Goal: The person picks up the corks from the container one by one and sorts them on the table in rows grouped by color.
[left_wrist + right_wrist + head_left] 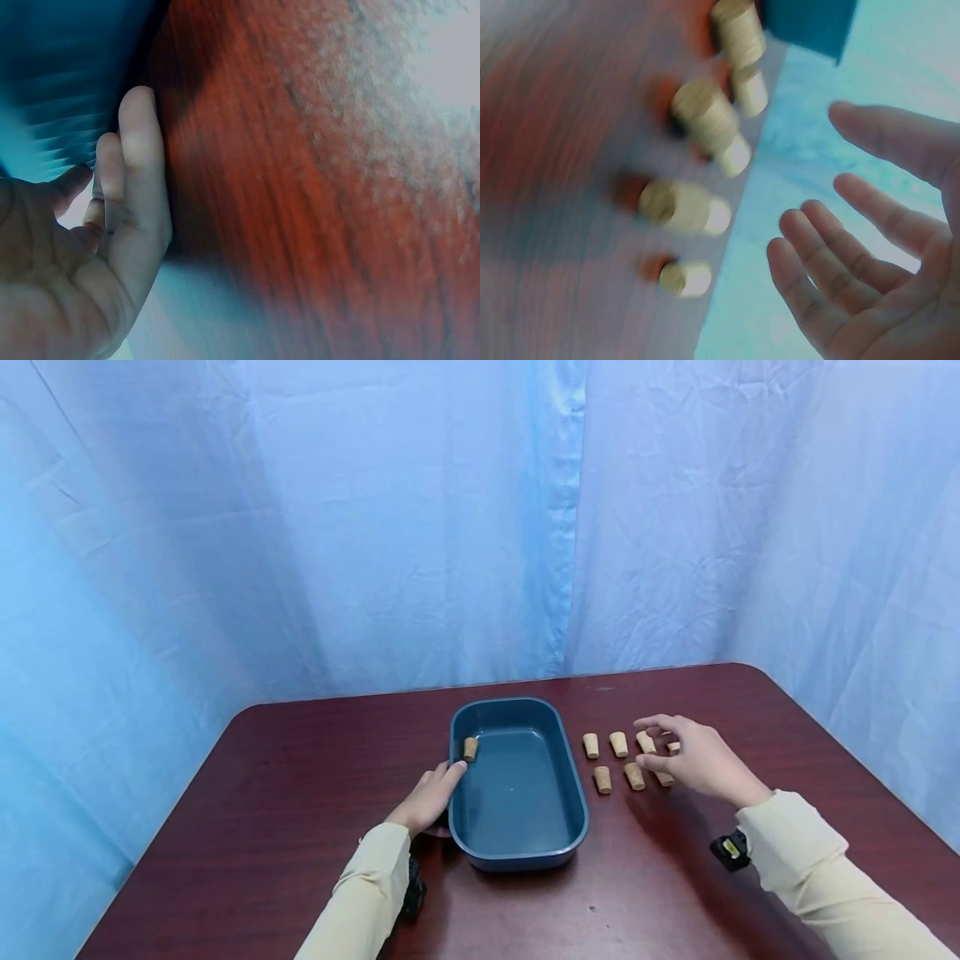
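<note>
A deep blue rectangular tray [517,858] stands on the table, with one cork [470,749] inside against its left wall. At that side my left hand [431,797] holds the tray, thumb at the rim and fingers along the outer wall; the left wrist view shows those fingers [139,172] beside the ribbed blue side. My right hand [705,764] hovers over the right end of two rows of corks, thumb and fingers spread apart with nothing between them. It partly hides some corks there. A front-row cork [603,780] stands near the tray.
The corks stand upright in a back row, such as this cork [591,746], and a front row, right of the tray. Under everything is a dark red wooden table [315,793] with rounded far corners. Pale blue curtains [412,527] hang behind and beside it.
</note>
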Action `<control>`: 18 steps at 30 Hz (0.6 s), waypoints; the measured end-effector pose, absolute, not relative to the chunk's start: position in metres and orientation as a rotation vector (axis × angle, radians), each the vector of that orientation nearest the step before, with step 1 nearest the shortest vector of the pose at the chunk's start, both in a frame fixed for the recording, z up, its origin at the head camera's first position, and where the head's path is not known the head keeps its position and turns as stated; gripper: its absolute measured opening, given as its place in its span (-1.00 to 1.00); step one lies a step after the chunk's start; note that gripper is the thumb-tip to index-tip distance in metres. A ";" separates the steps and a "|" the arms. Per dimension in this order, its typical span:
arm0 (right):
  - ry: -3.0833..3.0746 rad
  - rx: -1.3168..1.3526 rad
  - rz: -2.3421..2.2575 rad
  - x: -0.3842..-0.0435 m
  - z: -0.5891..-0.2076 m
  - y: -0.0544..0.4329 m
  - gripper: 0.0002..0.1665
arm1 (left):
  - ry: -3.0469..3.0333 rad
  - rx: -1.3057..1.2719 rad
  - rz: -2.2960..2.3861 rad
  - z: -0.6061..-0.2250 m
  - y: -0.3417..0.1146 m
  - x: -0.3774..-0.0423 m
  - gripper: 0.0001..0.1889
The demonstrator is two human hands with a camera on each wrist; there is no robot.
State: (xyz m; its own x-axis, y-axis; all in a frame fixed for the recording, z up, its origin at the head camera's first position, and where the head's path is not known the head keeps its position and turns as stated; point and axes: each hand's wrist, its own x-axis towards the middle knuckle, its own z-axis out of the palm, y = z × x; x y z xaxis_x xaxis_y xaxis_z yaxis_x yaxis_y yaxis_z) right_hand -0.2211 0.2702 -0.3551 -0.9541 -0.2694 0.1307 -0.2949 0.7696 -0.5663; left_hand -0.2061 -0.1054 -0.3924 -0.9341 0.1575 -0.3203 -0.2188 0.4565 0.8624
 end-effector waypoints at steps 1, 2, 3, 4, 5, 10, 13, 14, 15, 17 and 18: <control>-2.904 0.451 0.974 -0.220 -0.353 0.267 -0.39 | 2.356 -0.053 1.470 -0.392 -0.105 -0.206 -0.27; -2.890 0.438 1.009 -0.220 -0.351 0.264 -0.41 | 2.357 -0.054 1.469 -0.393 -0.105 -0.206 -0.27; -2.877 0.424 1.052 -0.219 -0.349 0.261 -0.42 | 2.357 -0.056 1.468 -0.393 -0.105 -0.206 -0.27; -2.864 0.414 1.089 -0.219 -0.347 0.257 -0.43 | 2.357 -0.057 1.468 -0.393 -0.106 -0.206 -0.27; -2.853 0.412 1.117 -0.220 -0.345 0.253 -0.44 | 2.357 -0.058 1.468 -0.393 -0.106 -0.206 -0.27; -2.816 0.445 1.202 -0.222 -0.339 0.232 -0.49 | 2.350 -0.053 1.475 -0.393 -0.107 -0.205 -0.27; -2.813 0.464 1.247 -0.222 -0.337 0.219 -0.51 | 2.350 -0.037 1.482 -0.394 -0.107 -0.205 -0.26; -2.814 0.464 1.271 -0.223 -0.337 0.215 -0.51 | 2.351 -0.032 1.483 -0.394 -0.107 -0.205 -0.27; -2.814 0.465 1.287 -0.223 -0.336 0.211 -0.51 | 2.354 -0.026 1.483 -0.393 -0.107 -0.205 -0.27; -2.814 0.466 1.326 -0.224 -0.335 0.204 -0.51 | 2.360 -0.021 1.480 -0.393 -0.106 -0.204 -0.27; -2.815 0.472 1.338 -0.224 -0.335 0.201 -0.51 | 2.363 -0.021 1.478 -0.393 -0.106 -0.204 -0.27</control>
